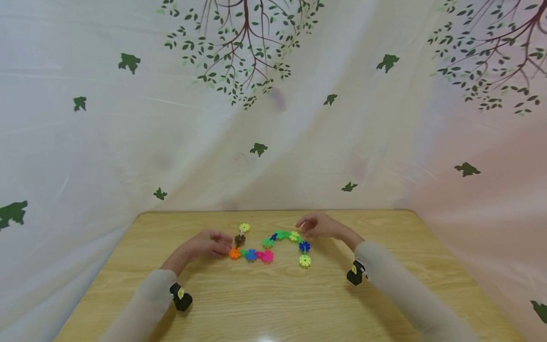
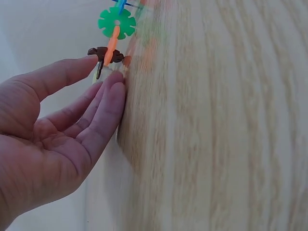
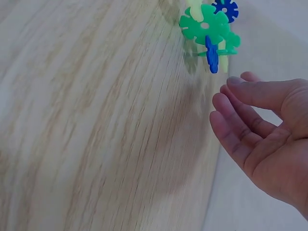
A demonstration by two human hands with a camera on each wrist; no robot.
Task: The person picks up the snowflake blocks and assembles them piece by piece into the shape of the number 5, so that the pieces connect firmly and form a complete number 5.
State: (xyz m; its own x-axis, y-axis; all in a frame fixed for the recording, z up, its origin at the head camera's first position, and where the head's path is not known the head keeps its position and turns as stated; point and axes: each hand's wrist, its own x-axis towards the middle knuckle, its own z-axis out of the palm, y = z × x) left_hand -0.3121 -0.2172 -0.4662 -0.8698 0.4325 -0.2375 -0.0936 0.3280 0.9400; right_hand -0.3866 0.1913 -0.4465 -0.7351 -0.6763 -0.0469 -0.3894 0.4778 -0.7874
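A winding chain of notched, flower-shaped plastic discs lies on the wooden table, linked edge to edge. At its left end are a yellow disc (image 1: 244,227), a brown disc (image 1: 240,240) and an orange disc (image 1: 235,253). Beside these rests my left hand (image 1: 210,244), thumb and fingers apart; in the left wrist view its fingertips are close to the brown disc (image 2: 115,55), and I cannot tell whether they touch it. My right hand (image 1: 318,225) hovers by the chain's right part, loosely curved and holding nothing. A green disc (image 3: 204,25) and a blue disc (image 3: 212,55) appear just beyond its fingertips.
The wooden table (image 1: 265,299) ends at a straight back edge. Behind it hangs a pale curtain (image 1: 205,142) printed with branches and green birds. A small black camera (image 1: 181,298) sits on the left wrist, another black camera (image 1: 355,274) on the right.
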